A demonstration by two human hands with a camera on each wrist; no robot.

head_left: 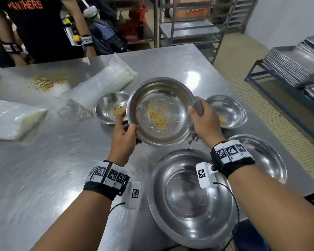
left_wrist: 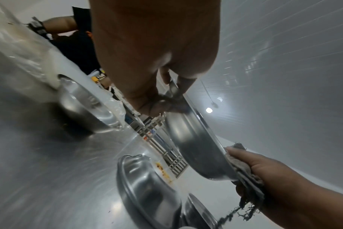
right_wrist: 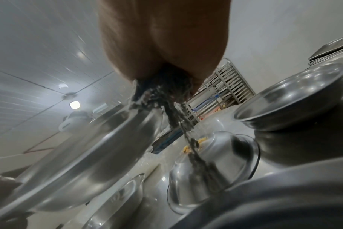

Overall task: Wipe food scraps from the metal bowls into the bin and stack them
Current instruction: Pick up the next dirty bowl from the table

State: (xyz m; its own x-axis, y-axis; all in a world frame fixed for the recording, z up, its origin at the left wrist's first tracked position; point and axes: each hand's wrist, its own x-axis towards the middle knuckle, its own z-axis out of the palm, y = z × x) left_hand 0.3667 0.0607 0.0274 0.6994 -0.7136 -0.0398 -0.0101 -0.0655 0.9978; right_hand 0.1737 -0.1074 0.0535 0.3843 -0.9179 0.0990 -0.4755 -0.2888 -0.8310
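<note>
- Left hand (head_left: 124, 136) grips the near-left rim of the round shiny metal bowl with yellow-orange crumbs in its base (head_left: 160, 113), thumb over the lip, fingers under. The bowl is off the steel table (head_left: 43, 169), tilted slightly towards the person.
- Right hand (head_left: 203, 120) is clamped on a crumpled grey rag (head_left: 198, 107) and pressed against the bowl's right rim; frayed threads hang below the wrist.
- Step in hand, judged: wipe the crumbs out. The bin is not visible in any view, so the bowl should move over it before the sweep starts.
- Best done with more tilt, lip pointing down at the bin, and one sweep from the high side to the low side so the scraps leave together.
- The rag should be bunched: its loose threads dangle over the small scrap-holding bowl on the right (head_left: 227, 111).
- A second dirty small bowl (head_left: 110, 107) sits just left, behind the held one.
- Clean large bowl (head_left: 188, 192) near the person looks like the stack base; another clean bowl (head_left: 263, 156) sits to its right.
- Risk: a slick rim under a one-hand grip.
</note>
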